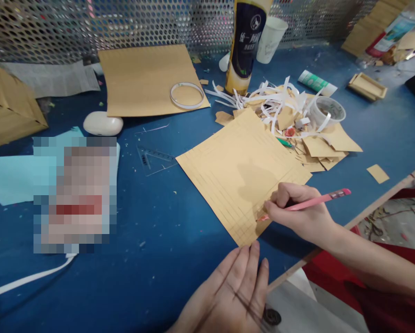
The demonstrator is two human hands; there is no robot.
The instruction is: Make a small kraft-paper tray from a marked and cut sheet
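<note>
A kraft-brown card sheet (242, 166) lies on the blue table, with ruled lines along its edges that cross near the closest corner. My right hand (297, 215) is closed around a pink pencil (318, 200), whose tip meets the sheet near its right lower edge. Below that corner is my left hand (233, 286), fingers stretched out and side by side, holding nothing. Its fingertips reach the card's corner; whether they press on it I cannot tell. Thin dark strands cross in front of this hand. A clear set square (155, 157) lies left of the sheet.
Behind the sheet are paper scraps and white strips (280, 104), a tape roll (328, 111), a glue stick (317, 83) and a tall bottle (245, 46). At left lie a white mouse (102, 123), a blurred-out phone-shaped object (79, 194) and blue paper (16, 178). A perforated metal screen (152, 27) stands behind.
</note>
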